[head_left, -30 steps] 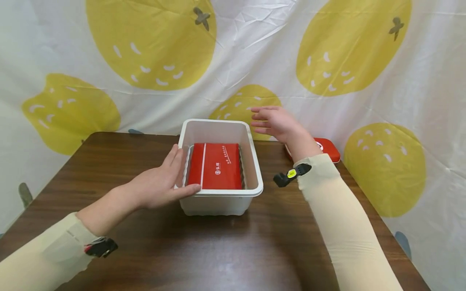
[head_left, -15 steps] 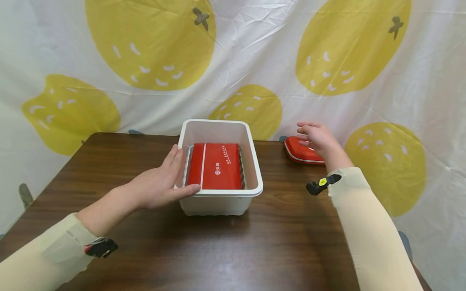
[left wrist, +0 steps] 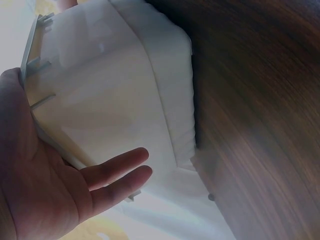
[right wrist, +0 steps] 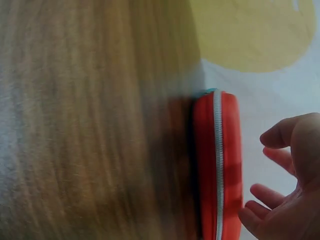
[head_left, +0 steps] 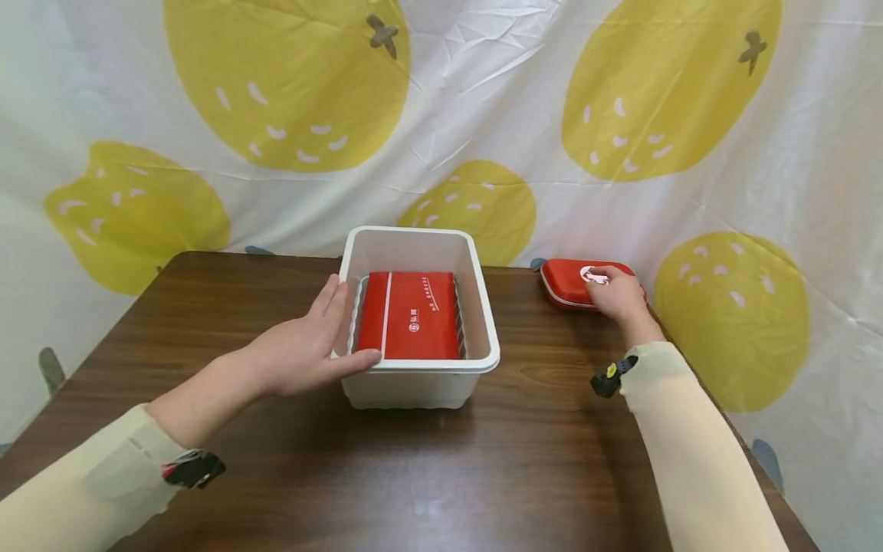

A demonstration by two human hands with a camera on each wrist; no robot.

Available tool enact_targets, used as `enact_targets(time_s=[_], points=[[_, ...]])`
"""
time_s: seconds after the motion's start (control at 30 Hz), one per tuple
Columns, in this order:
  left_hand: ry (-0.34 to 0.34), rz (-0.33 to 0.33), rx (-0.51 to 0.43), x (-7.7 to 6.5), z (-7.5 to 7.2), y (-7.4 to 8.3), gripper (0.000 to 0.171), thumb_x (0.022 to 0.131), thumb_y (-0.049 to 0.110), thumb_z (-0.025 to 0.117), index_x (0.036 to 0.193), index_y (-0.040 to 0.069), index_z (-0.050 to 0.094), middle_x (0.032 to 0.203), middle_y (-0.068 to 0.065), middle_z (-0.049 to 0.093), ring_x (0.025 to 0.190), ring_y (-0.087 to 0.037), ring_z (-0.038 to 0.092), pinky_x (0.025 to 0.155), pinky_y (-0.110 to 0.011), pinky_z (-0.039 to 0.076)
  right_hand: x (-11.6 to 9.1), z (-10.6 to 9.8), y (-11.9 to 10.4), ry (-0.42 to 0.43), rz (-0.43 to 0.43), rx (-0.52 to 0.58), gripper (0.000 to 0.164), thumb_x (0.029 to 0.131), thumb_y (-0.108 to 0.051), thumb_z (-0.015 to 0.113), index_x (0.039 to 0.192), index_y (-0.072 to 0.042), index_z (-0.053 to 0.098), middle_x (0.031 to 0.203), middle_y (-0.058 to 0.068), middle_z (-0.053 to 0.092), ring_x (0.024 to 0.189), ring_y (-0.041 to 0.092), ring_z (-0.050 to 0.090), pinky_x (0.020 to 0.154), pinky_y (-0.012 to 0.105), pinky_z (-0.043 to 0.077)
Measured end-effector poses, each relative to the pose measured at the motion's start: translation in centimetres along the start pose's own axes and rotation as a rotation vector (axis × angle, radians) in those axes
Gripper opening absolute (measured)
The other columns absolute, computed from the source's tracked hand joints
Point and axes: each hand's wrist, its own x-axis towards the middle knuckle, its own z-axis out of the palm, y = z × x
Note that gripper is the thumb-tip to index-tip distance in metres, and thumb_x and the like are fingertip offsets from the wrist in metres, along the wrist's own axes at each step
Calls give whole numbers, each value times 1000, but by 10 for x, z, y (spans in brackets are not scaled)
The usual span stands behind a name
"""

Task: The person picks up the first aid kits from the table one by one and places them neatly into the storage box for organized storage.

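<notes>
A white plastic bin (head_left: 412,383) stands on the table with a flat red packet (head_left: 421,318) lying in it, marked with a white stripe and printing. My left hand (head_left: 297,349) rests against the bin's left side, thumb along the near rim. In the left wrist view, its fingers (left wrist: 117,172) stretch out beside the outer wall. A red zippered case (head_left: 569,284) with a round white logo lies at the table's back right. Over its right part is my right hand (head_left: 619,295), fingertips at the logo. The right wrist view shows these fingers (right wrist: 270,196) spread and loosely bent beside the case's top.
A dark wooden table (head_left: 441,475) carries everything. Close behind it hangs a white curtain (head_left: 483,92) with large yellow fruit prints, also along the right side. Inside the bin, a clear ribbed tray (head_left: 355,314) shows around the packet.
My right hand has moved from above the bin's back right corner rightward, then down onto the red case. The left hand, bin and packet have stayed in place.
</notes>
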Motion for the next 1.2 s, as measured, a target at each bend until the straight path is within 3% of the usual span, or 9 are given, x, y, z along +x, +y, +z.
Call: enact_targets(time_s=[0.2,0.37,0.5,0.73,0.9,1.07,1.2], points=[[-1,-4,0,0,1,-1,119,101,74,57,173,-6,6,184,-27,0,150,-49,52,100,-54,63,-2,12,-1,-95,53,-68,66,107,-42,47,168,-17,42,163,49,21,148,71,16,118,84,19],[-7,-1,6,2,1,0,119,101,74,56,173,-6,6,184,-27,0,153,-49,49,99,-53,63,-3,18,1,-144,54,-134,70,111,-52,47,171,-17,37,162,49,16,148,74,8,116,89,16],[-7,-1,10,1,1,1,119,101,74,56,173,-7,7,184,-27,0,155,-49,45,101,-54,63,-2,17,0,-137,38,-152,67,110,-49,49,167,-15,43,160,47,25,146,72,14,115,88,22],[-6,1,7,0,1,0,119,101,73,56,173,-7,7,184,-27,0,148,-49,53,96,-52,64,-3,16,2,-94,-18,-169,53,110,-45,52,143,-5,55,146,40,52,148,64,27,119,75,28],[-9,2,3,0,1,0,119,101,74,57,173,-6,6,184,-27,0,151,-49,49,96,-51,64,-7,14,3,-94,-27,-163,51,110,-45,56,139,-4,57,144,40,51,143,66,35,115,73,40],[-12,-8,2,0,0,1,120,101,75,56,173,-7,6,184,-27,0,155,-50,44,99,-54,63,-11,11,2,-128,-59,-157,45,110,-41,59,135,-4,58,140,38,55,131,54,50,112,67,45],[-14,-8,1,0,0,1,120,101,76,55,173,-6,5,184,-26,-1,152,-49,49,99,-53,63,-14,8,1,-138,-81,-147,38,110,-39,61,129,-6,60,139,37,60,124,52,56,111,65,45]])
